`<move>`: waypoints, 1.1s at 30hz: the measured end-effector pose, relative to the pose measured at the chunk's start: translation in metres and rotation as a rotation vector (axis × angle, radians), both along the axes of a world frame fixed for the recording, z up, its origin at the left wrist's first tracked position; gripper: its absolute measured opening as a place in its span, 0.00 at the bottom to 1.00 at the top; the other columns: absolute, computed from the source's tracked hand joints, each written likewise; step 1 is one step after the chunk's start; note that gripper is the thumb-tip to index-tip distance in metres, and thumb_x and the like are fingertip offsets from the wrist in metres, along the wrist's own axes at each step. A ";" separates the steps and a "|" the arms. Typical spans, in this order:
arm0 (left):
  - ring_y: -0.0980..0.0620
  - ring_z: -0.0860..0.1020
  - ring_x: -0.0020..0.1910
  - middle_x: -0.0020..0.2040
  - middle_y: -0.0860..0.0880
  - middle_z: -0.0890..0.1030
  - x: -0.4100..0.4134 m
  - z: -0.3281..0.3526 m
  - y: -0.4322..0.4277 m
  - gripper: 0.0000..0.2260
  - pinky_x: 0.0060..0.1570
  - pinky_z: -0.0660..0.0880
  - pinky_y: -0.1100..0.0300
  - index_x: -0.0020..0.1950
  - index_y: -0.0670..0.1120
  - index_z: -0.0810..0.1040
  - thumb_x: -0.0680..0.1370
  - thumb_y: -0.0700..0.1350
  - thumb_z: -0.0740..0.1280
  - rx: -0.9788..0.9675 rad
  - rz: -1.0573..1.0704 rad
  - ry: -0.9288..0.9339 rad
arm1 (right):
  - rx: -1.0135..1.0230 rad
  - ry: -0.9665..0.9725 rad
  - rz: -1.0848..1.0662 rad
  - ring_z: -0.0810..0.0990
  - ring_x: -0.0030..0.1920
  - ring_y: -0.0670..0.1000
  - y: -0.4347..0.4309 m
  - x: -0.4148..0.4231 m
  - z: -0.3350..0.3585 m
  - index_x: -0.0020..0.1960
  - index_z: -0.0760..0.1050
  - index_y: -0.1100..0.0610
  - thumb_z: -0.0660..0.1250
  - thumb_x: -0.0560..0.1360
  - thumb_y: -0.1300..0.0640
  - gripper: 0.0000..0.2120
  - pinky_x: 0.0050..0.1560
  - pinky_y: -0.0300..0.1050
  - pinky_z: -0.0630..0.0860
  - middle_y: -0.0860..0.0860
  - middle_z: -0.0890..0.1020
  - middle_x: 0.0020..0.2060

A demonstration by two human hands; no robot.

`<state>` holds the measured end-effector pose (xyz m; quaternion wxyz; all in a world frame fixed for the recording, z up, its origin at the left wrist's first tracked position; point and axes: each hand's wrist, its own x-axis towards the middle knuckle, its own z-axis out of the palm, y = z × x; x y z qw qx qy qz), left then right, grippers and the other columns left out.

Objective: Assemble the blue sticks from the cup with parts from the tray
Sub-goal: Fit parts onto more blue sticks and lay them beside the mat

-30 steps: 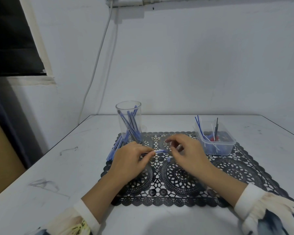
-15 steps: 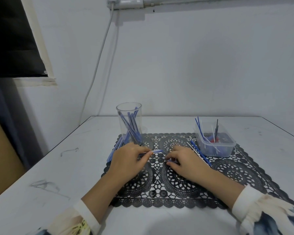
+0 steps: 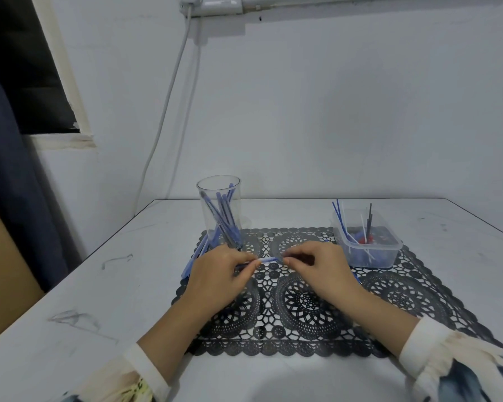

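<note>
A clear cup [image 3: 219, 210] holding several blue sticks stands at the back left of the black lace mat [image 3: 308, 300]. More blue sticks [image 3: 198, 255] lie flat beside the cup's left. My left hand [image 3: 219, 278] pinches one blue stick [image 3: 269, 259] level above the mat. My right hand [image 3: 320, 269] has its fingertips closed at the stick's right end; what small part they hold is hidden. The clear tray [image 3: 368, 242] at the back right holds thin blue, white and black rods and small red and blue parts.
The white table [image 3: 99, 300] carries scuff marks on its left side. A white cable [image 3: 169, 103] runs down the wall behind the cup. A dark curtain [image 3: 9, 169] hangs at the far left.
My right hand dipped to the mat, then rose back to the stick's right end. The left hand kept the stick almost still.
</note>
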<state>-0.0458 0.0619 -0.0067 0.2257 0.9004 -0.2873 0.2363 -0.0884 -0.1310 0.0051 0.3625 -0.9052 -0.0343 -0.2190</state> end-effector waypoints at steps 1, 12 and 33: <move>0.61 0.75 0.42 0.42 0.60 0.83 0.000 0.000 0.000 0.09 0.38 0.70 0.66 0.52 0.59 0.81 0.76 0.56 0.64 -0.004 -0.003 0.001 | 0.055 0.012 0.002 0.77 0.36 0.36 0.001 -0.001 0.000 0.48 0.83 0.52 0.71 0.72 0.57 0.06 0.39 0.23 0.70 0.42 0.81 0.35; 0.59 0.75 0.40 0.39 0.58 0.82 -0.002 -0.001 -0.002 0.12 0.38 0.76 0.55 0.52 0.58 0.82 0.75 0.57 0.62 -0.051 -0.073 -0.004 | 0.313 0.072 0.056 0.78 0.31 0.41 0.003 -0.001 -0.004 0.46 0.83 0.51 0.72 0.71 0.60 0.06 0.37 0.33 0.75 0.42 0.82 0.30; 0.58 0.75 0.37 0.37 0.56 0.82 -0.006 0.002 -0.003 0.08 0.40 0.75 0.59 0.52 0.52 0.83 0.76 0.51 0.67 -0.106 -0.171 0.031 | 0.423 0.055 0.233 0.79 0.36 0.44 0.000 0.000 -0.007 0.46 0.82 0.52 0.69 0.73 0.65 0.09 0.41 0.38 0.77 0.50 0.82 0.35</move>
